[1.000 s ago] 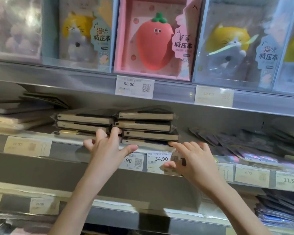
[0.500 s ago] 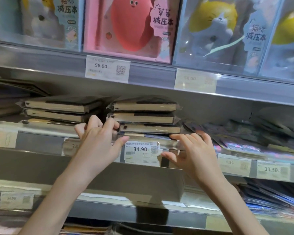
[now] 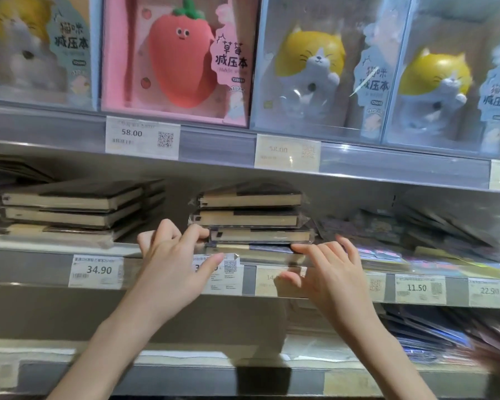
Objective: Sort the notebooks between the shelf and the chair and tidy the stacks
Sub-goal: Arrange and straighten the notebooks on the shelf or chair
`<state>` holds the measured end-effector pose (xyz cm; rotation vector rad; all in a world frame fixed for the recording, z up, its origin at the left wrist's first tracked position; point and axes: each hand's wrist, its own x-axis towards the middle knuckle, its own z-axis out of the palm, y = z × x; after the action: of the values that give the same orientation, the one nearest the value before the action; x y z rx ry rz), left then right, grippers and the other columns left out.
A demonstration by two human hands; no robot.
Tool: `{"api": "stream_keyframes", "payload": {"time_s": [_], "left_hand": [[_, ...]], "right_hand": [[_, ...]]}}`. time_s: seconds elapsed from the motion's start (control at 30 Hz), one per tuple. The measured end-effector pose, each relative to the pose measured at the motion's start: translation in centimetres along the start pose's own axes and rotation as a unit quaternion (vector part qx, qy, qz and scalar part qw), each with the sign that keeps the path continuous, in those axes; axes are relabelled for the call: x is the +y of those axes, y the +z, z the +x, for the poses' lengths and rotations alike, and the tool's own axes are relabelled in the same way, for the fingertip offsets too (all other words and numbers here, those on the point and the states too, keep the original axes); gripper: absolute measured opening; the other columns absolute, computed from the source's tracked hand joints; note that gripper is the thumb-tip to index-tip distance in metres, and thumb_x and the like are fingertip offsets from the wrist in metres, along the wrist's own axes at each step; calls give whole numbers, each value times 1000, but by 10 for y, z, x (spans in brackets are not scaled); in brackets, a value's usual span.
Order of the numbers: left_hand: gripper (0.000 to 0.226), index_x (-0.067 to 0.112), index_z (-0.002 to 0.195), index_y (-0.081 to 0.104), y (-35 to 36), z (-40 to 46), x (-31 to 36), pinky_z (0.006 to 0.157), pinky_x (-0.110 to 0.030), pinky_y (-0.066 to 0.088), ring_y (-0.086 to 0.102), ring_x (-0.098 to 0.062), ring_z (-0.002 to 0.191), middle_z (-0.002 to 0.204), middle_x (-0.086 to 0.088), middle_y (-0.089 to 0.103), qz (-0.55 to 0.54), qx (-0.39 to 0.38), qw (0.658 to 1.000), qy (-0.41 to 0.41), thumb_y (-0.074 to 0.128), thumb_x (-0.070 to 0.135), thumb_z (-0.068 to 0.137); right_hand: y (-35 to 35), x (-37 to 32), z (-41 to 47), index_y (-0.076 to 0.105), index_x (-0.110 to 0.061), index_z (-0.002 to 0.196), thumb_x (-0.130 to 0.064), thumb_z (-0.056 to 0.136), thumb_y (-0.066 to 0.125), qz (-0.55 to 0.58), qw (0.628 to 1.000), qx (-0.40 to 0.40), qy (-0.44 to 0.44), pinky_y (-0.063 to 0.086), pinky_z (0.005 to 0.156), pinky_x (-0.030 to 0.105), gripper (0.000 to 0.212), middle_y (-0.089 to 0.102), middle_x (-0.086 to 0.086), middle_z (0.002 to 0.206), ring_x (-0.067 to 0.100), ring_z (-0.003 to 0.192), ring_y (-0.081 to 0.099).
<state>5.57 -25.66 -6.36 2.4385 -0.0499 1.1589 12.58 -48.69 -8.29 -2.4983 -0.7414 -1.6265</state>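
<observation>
Dark notebook stack [image 3: 250, 219] | between hands: left [image 3: 171, 267] touching | right [image 3: 329, 272] touching

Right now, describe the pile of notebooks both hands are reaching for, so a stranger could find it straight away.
Find the pink strawberry box on the top shelf. Directly below it, on the middle shelf, sits the right notebook pile, wrapped dark-covered books between the left hand and right hand. Unlike the left pile, its lower books sit shifted, not flush.
</observation>
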Motion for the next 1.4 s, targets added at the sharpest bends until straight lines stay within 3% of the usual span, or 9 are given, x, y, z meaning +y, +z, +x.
{"api": "stream_keyframes", "payload": {"time_s": [0.2, 0.43, 0.53, 0.63, 0.83, 0.97, 1.07, 1.23, 1.4], "left_hand": [[31, 29, 101, 65, -14, 7, -16, 84, -28, 21, 26, -14, 92, 83, 6, 32, -50, 10, 997, -61, 48, 49, 85], [103, 23, 138, 34, -19, 40, -4, 88, -43, 43, 46, -31, 116, 119, -13, 56, 28, -84, 988, -124, 36, 85, 56], [89, 18, 132, 45, -22, 44, 5, 68, -33, 43, 58, -23, 90, 96, -8, 65, 0, -60, 994, -87, 52, 74, 62], [72, 21, 124, 53, -25, 46, 5, 47, -25, 33, 47, -12, 55, 59, -2, 53, -52, -54, 995, -69, 64, 63, 66], [57, 21, 116, 58, -14, 48, 14, 47, -16, 30, 52, -11, 62, 64, 11, 51, -107, -80, 989, -55, 74, 48, 69], [63, 34, 127, 53, -11, 50, 17, 49, -13, 31, 43, -6, 57, 63, 15, 48, -114, -70, 990, -41, 77, 42, 69], [63, 33, 127, 54, -10, 51, 13, 56, -19, 39, 51, -8, 63, 77, 7, 61, -130, -65, 989, -39, 78, 41, 69], [57, 27, 120, 61, -8, 52, 10, 53, -27, 40, 48, -11, 54, 68, 3, 63, -141, -64, 987, -44, 79, 39, 67], [59, 38, 123, 56, -6, 49, 4, 64, -12, 41, 58, 5, 79, 82, 23, 62, -193, -67, 978, -37, 79, 31, 69]], "right_hand": [[-5, 2, -11, 46, -20, 99, -54, 82, 44, 84, 995, 25, 47, 33, 95, 34, 38, 65, -1, 82, 19, 78, 59], [-12, 10, 13, 43, -13, 119, -67, 70, 47, 67, 995, 14, 70, 49, 77, 44, 72, 67, 7, 86, 29, 79, 63], [-13, 8, 31, 47, -8, 127, -76, 73, 35, 42, 996, -21, 71, 50, 73, 43, 87, 67, 10, 78, 31, 72, 63], [-9, 5, 36, 31, -15, 142, -82, 74, 22, 74, 994, -36, 77, 49, 69, 41, 95, 66, 5, 72, 28, 68, 63], [-5, 2, 29, -19, -45, 137, -69, 71, 42, 230, 963, -60, 128, 47, 79, 36, 93, 55, 8, 94, 25, 86, 55], [-2, 3, 25, 8, -28, 148, -50, 85, 53, 224, 966, -59, 119, 41, 74, 29, 80, 51, 0, 94, 16, 85, 48], [-2, -1, 21, 44, -13, 124, -46, 86, 53, 200, 973, -41, 112, 40, 69, 28, 51, 53, -2, 92, 15, 80, 47], [-2, -3, 16, 44, -6, 133, -35, 87, 60, 220, 968, -19, 120, 53, 80, 40, 57, 61, 9, 111, 25, 95, 60], [-5, -6, 11, 46, -12, 128, -44, 84, 52, 245, 962, 44, 108, 56, 67, 32, 55, 63, 5, 92, 18, 78, 62]]}}
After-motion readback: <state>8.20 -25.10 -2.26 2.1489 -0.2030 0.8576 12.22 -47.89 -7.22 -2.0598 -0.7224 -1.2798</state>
